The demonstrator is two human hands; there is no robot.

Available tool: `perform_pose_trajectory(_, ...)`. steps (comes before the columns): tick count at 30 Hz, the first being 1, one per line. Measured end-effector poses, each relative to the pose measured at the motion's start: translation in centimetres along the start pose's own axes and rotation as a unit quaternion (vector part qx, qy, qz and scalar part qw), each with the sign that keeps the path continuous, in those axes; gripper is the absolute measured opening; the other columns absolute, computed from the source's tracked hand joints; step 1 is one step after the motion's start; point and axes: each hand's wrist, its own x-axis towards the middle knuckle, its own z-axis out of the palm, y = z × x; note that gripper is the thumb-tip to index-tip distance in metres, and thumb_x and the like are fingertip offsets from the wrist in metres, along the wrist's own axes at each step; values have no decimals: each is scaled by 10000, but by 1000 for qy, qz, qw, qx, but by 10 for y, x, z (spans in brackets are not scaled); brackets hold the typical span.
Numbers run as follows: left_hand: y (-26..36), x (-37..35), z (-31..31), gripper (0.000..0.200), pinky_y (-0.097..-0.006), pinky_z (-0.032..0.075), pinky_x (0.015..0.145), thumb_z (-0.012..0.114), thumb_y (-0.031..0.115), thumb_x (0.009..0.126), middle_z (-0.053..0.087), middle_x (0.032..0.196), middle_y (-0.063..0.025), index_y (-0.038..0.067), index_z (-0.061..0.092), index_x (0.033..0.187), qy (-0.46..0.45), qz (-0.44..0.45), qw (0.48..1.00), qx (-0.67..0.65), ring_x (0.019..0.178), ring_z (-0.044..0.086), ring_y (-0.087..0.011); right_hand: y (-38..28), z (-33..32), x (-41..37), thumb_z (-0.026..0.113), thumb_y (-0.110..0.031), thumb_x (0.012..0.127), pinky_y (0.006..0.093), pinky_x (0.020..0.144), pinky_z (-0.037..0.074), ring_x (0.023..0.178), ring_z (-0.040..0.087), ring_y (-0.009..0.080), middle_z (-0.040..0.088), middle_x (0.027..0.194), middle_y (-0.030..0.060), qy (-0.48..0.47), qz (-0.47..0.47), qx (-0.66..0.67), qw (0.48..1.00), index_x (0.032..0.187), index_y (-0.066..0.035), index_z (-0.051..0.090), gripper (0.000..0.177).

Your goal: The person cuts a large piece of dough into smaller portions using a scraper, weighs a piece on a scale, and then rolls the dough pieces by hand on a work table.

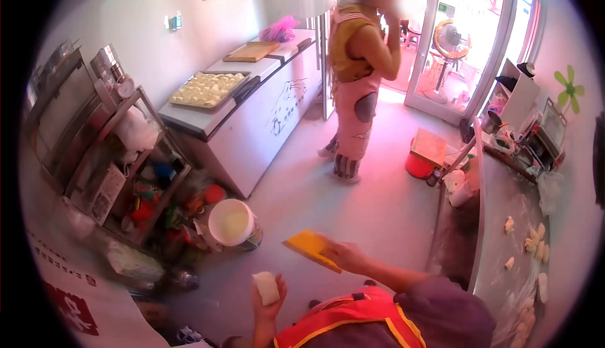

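My left hand (269, 305) is wrapped round a pale piece of dough (266, 288), held up above the floor near the bottom of the view. My right hand (345, 256) grips a yellow, flat-bladed dough scraper (310, 246) by one edge; its blade points left and is slightly blurred. The scraper and the dough are apart, with the scraper higher and to the right. Below my right arm is the red apron (353, 316) with yellow trim that I wear.
A person (356, 77) stands ahead by the doorway. A chest freezer (265, 121) bears a tray of dumpling-like pieces (208, 89) and a wooden board (251, 51). A white bucket (232, 222) stands on the floor. At right, a worktable (504, 272) carries several dough pieces (535, 242).
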Motion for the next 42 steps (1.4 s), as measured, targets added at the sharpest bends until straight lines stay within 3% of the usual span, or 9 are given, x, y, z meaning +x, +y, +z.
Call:
perform_pose_trajectory(5, 94, -21, -48, 427, -416, 511, 781, 501, 324, 908, 556, 1163, -187, 48, 497, 1234, -46, 18, 994, -96, 973, 558, -328, -11, 68, 62, 504, -247, 947, 408, 757, 512, 844, 630, 370, 632, 983, 203, -86, -75, -73, 991, 1424, -200, 327, 511)
perform_pose_trajectory(9, 149, -7, -106, 403, -391, 503, 778, 526, 248, 892, 551, 1144, -177, 25, 491, 1226, -115, 92, 987, -60, 973, 548, -323, -53, 93, 124, 534, -258, 929, 399, 685, 511, 754, 638, 352, 622, 877, 232, -141, -2, -27, 990, 1405, -142, 353, 522)
perform_pose_trajectory(17, 268, -36, 2, 459, -470, 453, 928, 485, 286, 941, 511, 1232, -181, 4, 432, 1300, -131, 199, 964, -121, 1126, 497, -357, -104, 222, 270, 555, -127, 901, 374, 757, 524, 870, 669, 345, 653, 958, 220, -140, -166, 58, 974, 1398, -144, 386, 526)
perform_pose_trajectory(24, 411, -44, 43, 489, -502, 410, 992, 493, 301, 949, 464, 1306, -200, 18, 405, 1337, -120, 334, 921, -159, 1182, 462, -384, -174, 282, 372, 535, -95, 902, 368, 764, 525, 883, 671, 340, 653, 963, 225, -195, -168, 64, 964, 1412, -154, 371, 539)
perform_pose_trajectory(31, 641, -47, 146, 418, -448, 445, 956, 476, 193, 953, 504, 1270, -141, 35, 425, 1336, -74, 471, 875, 82, 1163, 490, -296, -180, 326, 426, 534, -142, 904, 345, 783, 517, 939, 661, 267, 646, 1070, 164, -146, -57, 48, 986, 1420, -131, 354, 547)
perform_pose_trajectory(33, 726, -44, 174, 434, -392, 455, 935, 491, 132, 925, 509, 1279, -118, 34, 419, 1342, -41, 539, 798, 266, 1145, 510, -247, -179, 342, 429, 504, -123, 910, 349, 780, 512, 928, 661, 283, 643, 1057, 194, -93, -43, 51, 993, 1426, -120, 343, 541)
perform_pose_trajectory(36, 829, -28, 234, 471, -344, 467, 893, 547, 161, 882, 554, 1239, -123, 30, 449, 1323, 177, 624, 624, 436, 1071, 567, -251, -210, 360, 434, 487, -160, 933, 339, 773, 515, 932, 659, 252, 645, 1070, 177, -42, 19, 67, 997, 1425, -103, 343, 516)
perform_pose_trajectory(40, 954, 5, 254, 478, -394, 460, 897, 558, 280, 884, 581, 1221, -155, 100, 480, 1319, 298, 597, 372, 645, 1049, 584, -375, -243, 384, 441, 490, -194, 947, 331, 785, 511, 960, 650, 245, 640, 1092, 169, 15, 45, 64, 997, 1423, -102, 345, 506)
perform_pose_trajectory(42, 982, 19, 252, 478, -419, 436, 929, 529, 343, 895, 544, 1268, -168, 133, 479, 1322, 350, 489, 320, 732, 1108, 542, -392, -252, 399, 445, 494, -196, 947, 332, 792, 510, 971, 646, 247, 637, 1100, 169, 39, 38, 56, 997, 1422, -102, 345, 507)
